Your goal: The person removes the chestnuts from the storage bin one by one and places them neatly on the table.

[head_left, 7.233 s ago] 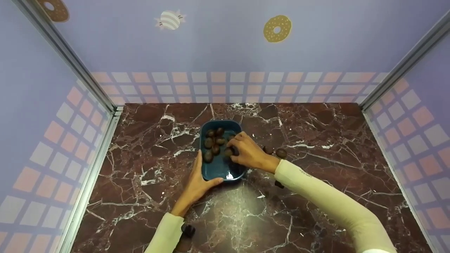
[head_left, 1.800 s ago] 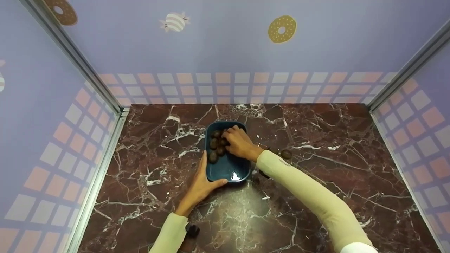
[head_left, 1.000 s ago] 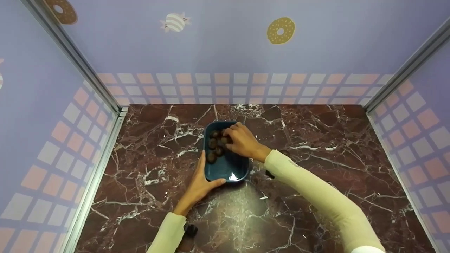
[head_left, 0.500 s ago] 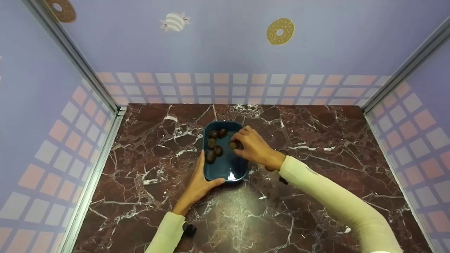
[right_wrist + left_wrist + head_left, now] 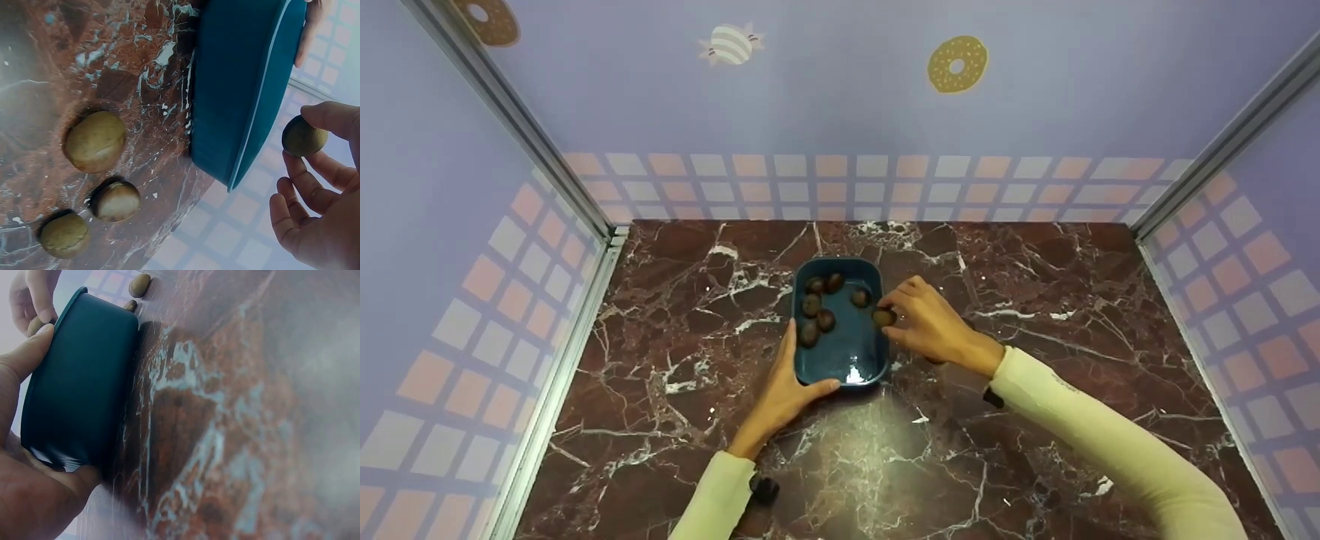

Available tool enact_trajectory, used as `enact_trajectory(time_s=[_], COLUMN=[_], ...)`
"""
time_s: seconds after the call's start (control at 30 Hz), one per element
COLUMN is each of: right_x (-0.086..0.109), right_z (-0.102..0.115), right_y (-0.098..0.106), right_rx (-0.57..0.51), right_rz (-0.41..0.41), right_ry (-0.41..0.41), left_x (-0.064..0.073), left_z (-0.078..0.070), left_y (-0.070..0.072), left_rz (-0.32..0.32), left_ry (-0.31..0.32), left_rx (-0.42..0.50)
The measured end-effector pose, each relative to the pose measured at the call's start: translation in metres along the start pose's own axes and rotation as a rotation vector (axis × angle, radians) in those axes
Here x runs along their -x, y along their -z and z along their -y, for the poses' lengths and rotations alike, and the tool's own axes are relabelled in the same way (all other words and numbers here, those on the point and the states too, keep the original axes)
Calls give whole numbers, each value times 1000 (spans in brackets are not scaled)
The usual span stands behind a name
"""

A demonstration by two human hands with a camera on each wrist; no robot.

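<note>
Narrowly parted, the right grip (image 5: 928, 321) pinches one roundish object (image 5: 304, 136).

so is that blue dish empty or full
Neither, partly filled: brown round pieces lie inside the dish, with much of its bottom bare.

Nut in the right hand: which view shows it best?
Right wrist: the nut looks large and nearly whole in the right hand. Head shows it small, partly hidden; left wrist shows only part of it.

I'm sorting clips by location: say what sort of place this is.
Probably a small three-walled work booth: pale purple, printed wall panels, straight grey metal corner posts, and a glossy, dark red, white-veined marble-look tabletop.
</note>
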State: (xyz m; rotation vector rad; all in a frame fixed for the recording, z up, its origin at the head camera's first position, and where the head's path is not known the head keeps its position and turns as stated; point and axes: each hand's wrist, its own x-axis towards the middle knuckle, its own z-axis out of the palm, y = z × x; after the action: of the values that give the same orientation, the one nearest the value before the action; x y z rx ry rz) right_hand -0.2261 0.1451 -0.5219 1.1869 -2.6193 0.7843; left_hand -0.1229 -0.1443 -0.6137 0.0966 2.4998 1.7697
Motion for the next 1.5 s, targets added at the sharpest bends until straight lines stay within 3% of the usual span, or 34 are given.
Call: enact_trajectory(time_s=[0.57,1.13,1.5], right_x=[63,114,130], right_z=[-17,-54,-71], right_y=[17,0,-2], right_rx=[-22,-101,38], right_rz=[8,13,-3], right_ry=[-144,-378,-356], left_x=[-1,-1,1], left_z=[-1,1,-1], left_y=[0,0,1], left_rz=[9,-5,6], left_ry=[-4,11,18], left_rx=[-9,-23,12])
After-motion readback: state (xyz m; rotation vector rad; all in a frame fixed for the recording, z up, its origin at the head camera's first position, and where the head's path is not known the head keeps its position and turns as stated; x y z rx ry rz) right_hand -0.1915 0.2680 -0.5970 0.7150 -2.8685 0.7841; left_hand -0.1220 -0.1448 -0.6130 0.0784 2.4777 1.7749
